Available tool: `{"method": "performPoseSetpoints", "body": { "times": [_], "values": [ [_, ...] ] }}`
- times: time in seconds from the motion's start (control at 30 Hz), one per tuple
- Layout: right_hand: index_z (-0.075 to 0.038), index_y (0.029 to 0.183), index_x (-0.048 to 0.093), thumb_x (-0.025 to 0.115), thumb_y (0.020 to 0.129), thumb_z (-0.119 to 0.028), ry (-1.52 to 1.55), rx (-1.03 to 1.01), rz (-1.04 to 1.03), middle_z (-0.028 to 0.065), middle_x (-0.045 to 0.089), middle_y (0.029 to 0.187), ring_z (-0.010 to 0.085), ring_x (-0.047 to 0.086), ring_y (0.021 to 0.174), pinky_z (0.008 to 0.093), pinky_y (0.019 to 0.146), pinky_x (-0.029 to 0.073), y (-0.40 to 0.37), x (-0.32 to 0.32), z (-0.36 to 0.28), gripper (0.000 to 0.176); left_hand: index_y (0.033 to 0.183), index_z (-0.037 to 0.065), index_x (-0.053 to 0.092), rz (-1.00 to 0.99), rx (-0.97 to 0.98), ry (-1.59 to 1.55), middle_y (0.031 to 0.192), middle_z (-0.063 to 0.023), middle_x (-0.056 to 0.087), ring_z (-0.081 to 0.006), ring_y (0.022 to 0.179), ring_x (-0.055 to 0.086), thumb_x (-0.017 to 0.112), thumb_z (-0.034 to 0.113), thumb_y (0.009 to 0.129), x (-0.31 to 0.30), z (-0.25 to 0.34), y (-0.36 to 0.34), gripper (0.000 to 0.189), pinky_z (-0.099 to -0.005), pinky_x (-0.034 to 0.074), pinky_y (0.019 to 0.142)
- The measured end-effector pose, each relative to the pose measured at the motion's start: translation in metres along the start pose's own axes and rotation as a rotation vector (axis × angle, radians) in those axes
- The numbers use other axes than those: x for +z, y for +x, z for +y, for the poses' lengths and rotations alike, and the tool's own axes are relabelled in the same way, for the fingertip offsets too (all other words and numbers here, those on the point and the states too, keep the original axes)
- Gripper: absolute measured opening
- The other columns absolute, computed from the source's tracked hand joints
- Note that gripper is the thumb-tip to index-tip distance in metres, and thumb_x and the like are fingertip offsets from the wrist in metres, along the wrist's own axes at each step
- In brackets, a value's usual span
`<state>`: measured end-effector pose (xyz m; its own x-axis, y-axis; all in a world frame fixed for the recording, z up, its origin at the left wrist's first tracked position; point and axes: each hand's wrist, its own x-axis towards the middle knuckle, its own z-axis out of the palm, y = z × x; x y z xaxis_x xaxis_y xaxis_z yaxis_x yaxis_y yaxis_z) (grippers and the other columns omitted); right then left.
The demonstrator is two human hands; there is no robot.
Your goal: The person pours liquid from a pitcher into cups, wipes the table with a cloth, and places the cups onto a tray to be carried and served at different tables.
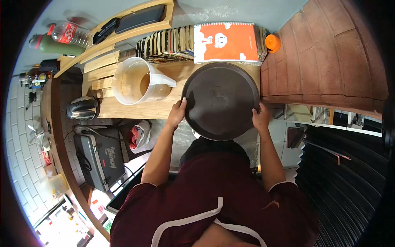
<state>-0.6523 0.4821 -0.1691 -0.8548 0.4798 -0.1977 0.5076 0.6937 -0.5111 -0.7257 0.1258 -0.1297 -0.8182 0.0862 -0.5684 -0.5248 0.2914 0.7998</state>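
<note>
A round dark brown serving tray spans the space between my hands, partly over the wooden table and partly in front of my body. My left hand is closed on its left rim, the thumb on top. On the opposite rim, my right hand grips with the thumb on the upper face and the fingers mostly hidden. Nothing lies on the tray except some pale marks or glare. Left of it stands a translucent plastic pitcher, its handle pointing toward the tray.
Behind the tray are a row of books and an orange-covered spiral notebook. An orange cap-like object sits by the brick wall. A metal kettle and a dark hard case are at left; a black pleated surface is at right.
</note>
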Motion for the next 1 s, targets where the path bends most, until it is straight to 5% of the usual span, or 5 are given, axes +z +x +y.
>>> {"method": "performPoseSetpoints", "body": {
  "times": [0.43,0.73,0.83,0.93,1.0],
  "values": [
    [-0.001,0.136,0.038,0.064,0.083,-0.026,0.269,0.061,-0.130,0.0219,0.046,0.134,0.0379,0.044,0.124,0.0428,0.103,0.036,-0.012,-0.023,-0.026,0.064,0.121,-0.014,0.049,-0.094,-0.001,0.212,0.117,-0.0274,0.058,-0.0329,0.111,0.057,0.061,0.044,0.085,-0.004,-0.006,0.032,0.069,-0.0373,0.043,0.094],
    [0.000,0.112,0.063,0.064,0.086,-0.025,0.472,0.166,-0.144,0.0166,0.062,0.116,0.0282,0.061,0.102,0.0364,0.089,0.047,-0.128,-0.026,-0.097,0.036,0.120,-0.014,0.050,-0.415,0.101,0.332,0.117,-0.0281,0.058,-0.0333,0.111,0.057,0.064,0.046,0.082,-0.021,-0.002,0.038,0.072,-0.0375,0.044,0.093],
    [0.001,0.103,0.067,0.066,0.086,-0.022,0.643,0.168,-0.120,0.0130,0.066,0.105,0.0204,0.063,0.094,0.0311,0.082,0.050,-0.176,-0.005,-0.119,0.029,0.120,-0.015,0.048,-0.448,0.221,0.375,0.115,-0.0274,0.058,-0.0339,0.107,0.058,0.066,0.044,0.081,-0.025,-0.009,0.031,0.073,-0.0381,0.044,0.092],
    [0.001,0.099,0.067,0.067,0.085,-0.021,0.758,0.128,0.059,0.0130,0.067,0.103,0.0209,0.064,0.092,0.0315,0.080,0.050,-0.222,0.011,-0.125,0.026,0.127,-0.008,0.045,-0.101,0.448,0.732,0.113,-0.0165,0.061,-0.0248,0.106,0.057,0.063,0.028,0.088,-0.021,-0.007,0.004,0.055,-0.0335,0.042,0.093],
    [0.001,0.097,0.067,0.067,0.085,-0.021,0.742,0.176,0.178,0.0129,0.067,0.102,0.0208,0.064,0.091,0.0313,0.079,0.050,-0.253,0.005,-0.124,0.025,0.125,-0.007,0.046,-0.290,0.523,0.509,0.107,-0.0150,0.062,-0.0226,0.101,0.058,0.059,0.025,0.091,-0.014,0.002,-0.014,0.048,-0.0322,0.044,0.090]
  ]
}}
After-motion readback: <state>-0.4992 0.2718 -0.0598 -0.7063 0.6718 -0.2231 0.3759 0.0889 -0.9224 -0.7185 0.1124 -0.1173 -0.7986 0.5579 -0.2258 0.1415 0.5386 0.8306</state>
